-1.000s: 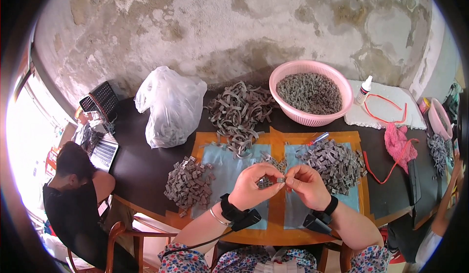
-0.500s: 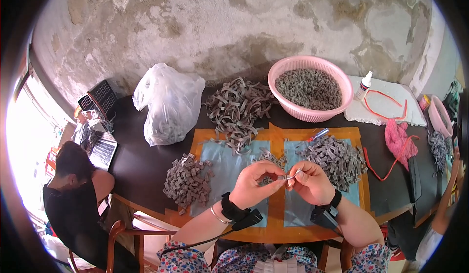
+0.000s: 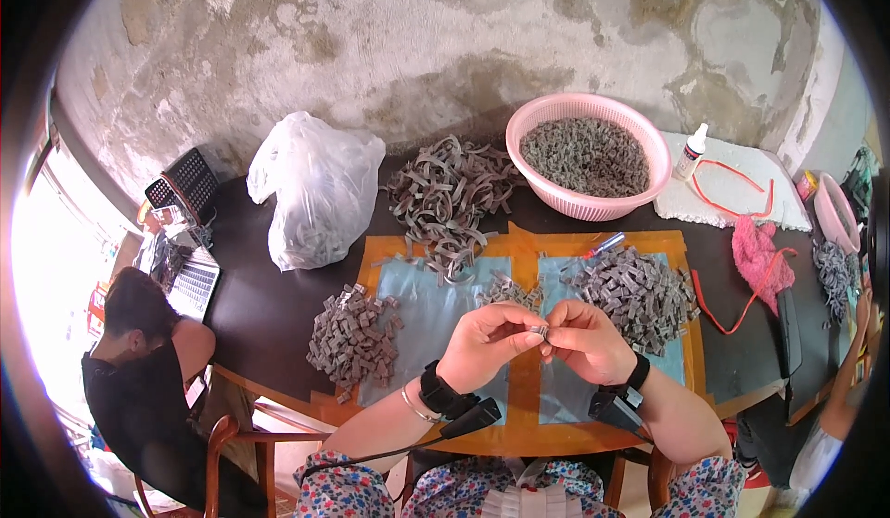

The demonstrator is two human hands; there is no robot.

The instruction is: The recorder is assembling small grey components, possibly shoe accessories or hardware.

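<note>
My left hand (image 3: 487, 342) and my right hand (image 3: 593, 340) meet over the middle of the mat, fingertips pinched together on a small grey strip piece (image 3: 540, 331). The fingers cover most of it. Just beyond them lies a small heap of thin grey bits (image 3: 508, 291). A pile of short grey folded pieces (image 3: 352, 340) sits left of my left hand, and a larger pile of similar pieces (image 3: 638, 297) is right of my right hand. Farther back is a tangle of long grey strips (image 3: 451, 193).
Orange tape edges the blue mat (image 3: 436, 370). Behind stand a white plastic bag (image 3: 320, 193) and a pink basket (image 3: 593, 207) of grey bits. To the right are a white foam board (image 3: 737, 193), a small bottle (image 3: 691, 152) and pink cloth (image 3: 756, 254). A person (image 3: 139, 370) sits at left.
My hands have drawn closer together, and the right fingers now cover more of the small grey strip piece. Its pale loose end no longer shows.
</note>
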